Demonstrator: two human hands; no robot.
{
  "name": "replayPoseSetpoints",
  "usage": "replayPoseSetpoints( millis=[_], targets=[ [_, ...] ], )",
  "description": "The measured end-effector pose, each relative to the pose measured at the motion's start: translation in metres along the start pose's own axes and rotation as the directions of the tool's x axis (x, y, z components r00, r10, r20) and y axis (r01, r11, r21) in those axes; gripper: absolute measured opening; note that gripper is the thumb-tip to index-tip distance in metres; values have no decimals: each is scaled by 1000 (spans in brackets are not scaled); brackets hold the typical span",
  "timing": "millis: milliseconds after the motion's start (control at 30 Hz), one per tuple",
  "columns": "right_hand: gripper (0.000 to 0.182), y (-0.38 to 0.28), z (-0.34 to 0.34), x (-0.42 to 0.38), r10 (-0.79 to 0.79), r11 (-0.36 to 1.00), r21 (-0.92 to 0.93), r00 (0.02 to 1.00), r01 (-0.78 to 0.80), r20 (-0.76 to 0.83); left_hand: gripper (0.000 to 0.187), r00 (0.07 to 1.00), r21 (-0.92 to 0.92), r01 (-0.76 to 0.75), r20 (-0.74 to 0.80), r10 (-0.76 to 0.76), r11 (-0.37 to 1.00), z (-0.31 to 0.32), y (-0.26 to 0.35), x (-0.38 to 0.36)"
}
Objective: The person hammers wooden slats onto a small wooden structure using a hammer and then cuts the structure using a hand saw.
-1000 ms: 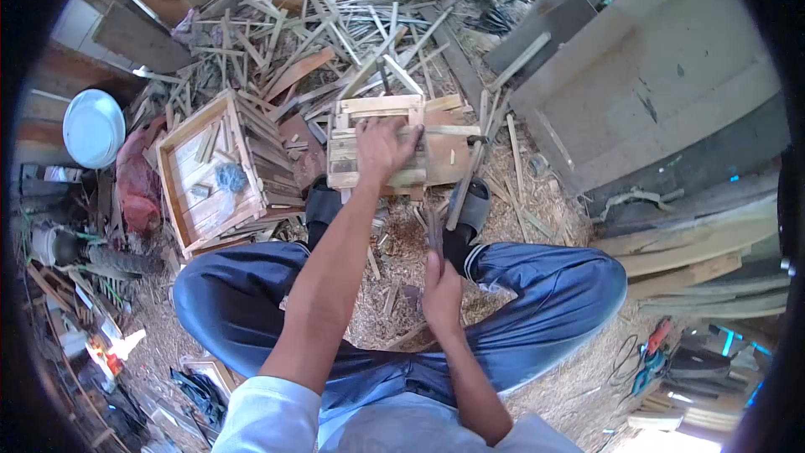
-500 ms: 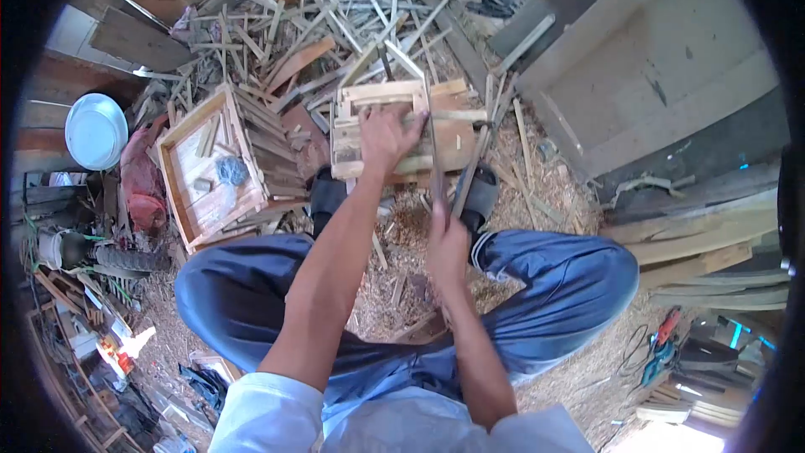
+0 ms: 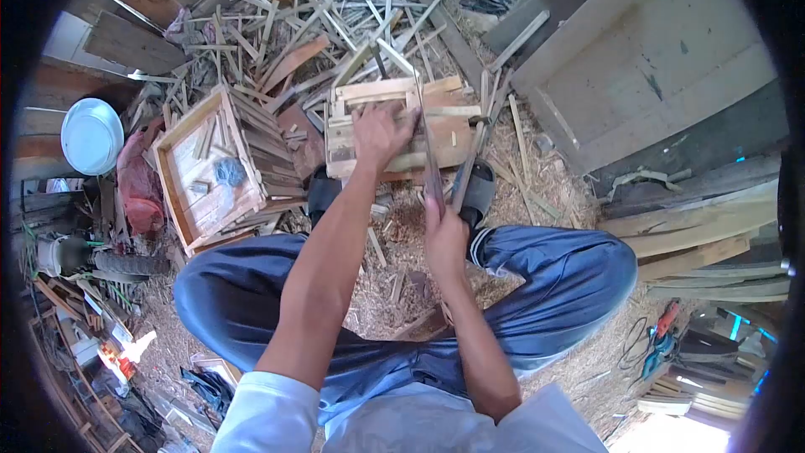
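Observation:
My right hand (image 3: 444, 239) is closed around the handle end of a handsaw (image 3: 428, 138). The narrow blade points away from me, along the right end of a small wooden frame (image 3: 381, 90). My left hand (image 3: 381, 132) bears down on this frame, its fingers bent over the near edge and the thumb toward the blade. Beneath lies a low slatted wooden crate (image 3: 345, 144) with a flat board (image 3: 450, 136) at its right. The exact contact between blade and wood is hard to make out.
At the left a wooden box (image 3: 180, 222) holds blue string (image 3: 229, 171) and small offcuts. Scrap sticks (image 3: 277, 42) pile up beyond the crate. A large panel (image 3: 646, 67) leans at the right. My sandalled feet flank the crate, and sawdust covers the floor.
The saw and my right hand have shifted slightly forward, away from me. My left hand stays on the wooden frame. The whole view has moved a little.

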State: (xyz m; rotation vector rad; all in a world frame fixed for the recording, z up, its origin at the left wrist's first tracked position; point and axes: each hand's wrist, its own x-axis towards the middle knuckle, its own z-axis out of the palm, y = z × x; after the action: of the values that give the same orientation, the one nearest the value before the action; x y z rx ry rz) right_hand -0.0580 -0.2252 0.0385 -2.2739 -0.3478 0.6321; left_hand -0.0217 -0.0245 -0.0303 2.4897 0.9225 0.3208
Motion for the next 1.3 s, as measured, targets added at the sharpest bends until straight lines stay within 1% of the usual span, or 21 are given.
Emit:
replayPoseSetpoints(
  millis=[67,100,133,167,233,267,333,400,500,567,633,700,767,900,967,1033,1067,1100,1167,1233,1300],
  targets=[
    [46,28,-1,-43,-214,967,94,956,237,-203,56,1000,29,3,14,-4,1000,-2,2,5],
    [46,21,-5,-38,-230,964,90,953,251,-196,58,998,60,18,65,-22,998,1,0,4],
    [47,13,-11,-39,-102,990,87,986,114,-128,59,998,102,-28,-52,33,994,6,-1,2],
    [48,9,-13,-40,51,996,78,996,-45,-70,59,999,100,-35,-29,39,994,13,-4,-1],
    [50,0,-3,9,35,999,-2,999,-35,-32,60,1000,23,4,8,-5,1000,5,3,1],
    [48,2,6,17,-24,1000,-10,997,23,-74,57,992,-4,59,116,-58,998,-2,3,6],
    [47,3,9,6,-87,996,-16,989,86,-119,57,993,3,55,102,-55,998,-2,2,2],
    [43,11,-4,-35,10,989,144,999,-5,-35,58,993,32,66,93,-69,997,-3,0,6],
    [40,23,-8,-49,131,991,-24,991,-131,7,58,997,29,41,57,-43,999,8,-1,8],
    [40,12,-3,-39,140,990,-30,990,-139,30,58,993,-5,79,93,-78,997,-1,6,12],
    [40,14,-1,-36,168,986,-1,986,-168,5,58,995,19,92,-30,-91,996,7,7,14],
    [41,20,-9,-38,134,991,1,990,-134,-42,60,998,24,62,31,-63,998,9,3,12],
    [48,30,-20,-30,-24,1000,5,996,24,-86,60,996,18,86,30,-86,996,5,6,14],
    [50,30,-52,-24,21,994,109,1000,-22,14,60,997,4,75,-2,-75,997,7,4,12],
    [46,26,-65,-27,-17,997,72,1000,16,15,60,996,9,85,23,-86,996,6,6,13],
    [39,10,-75,-37,-137,961,234,988,149,-68,61,997,-15,76,19,-76,997,5,3,11],
    [32,8,-81,-42,-109,953,277,992,121,-59,58,996,-25,79,30,-79,997,3,3,11],
    [30,11,-86,-46,-53,931,362,999,53,-10,58,997,-14,74,16,-73,997,1,3,8],
    [27,4,-97,-53,-99,903,409,989,134,-108,54,993,-52,-17,-117,11,998,4,3,7],
    [26,9,-105,-56,-104,900,412,988,141,-111,53,993,-149,-28,-115,11,989,1,-1,3],
    [26,15,-107,-60,-103,895,421,987,148,-127,57,975,-156,-192,-143,171,969,0,-6,-5]
  ],
)
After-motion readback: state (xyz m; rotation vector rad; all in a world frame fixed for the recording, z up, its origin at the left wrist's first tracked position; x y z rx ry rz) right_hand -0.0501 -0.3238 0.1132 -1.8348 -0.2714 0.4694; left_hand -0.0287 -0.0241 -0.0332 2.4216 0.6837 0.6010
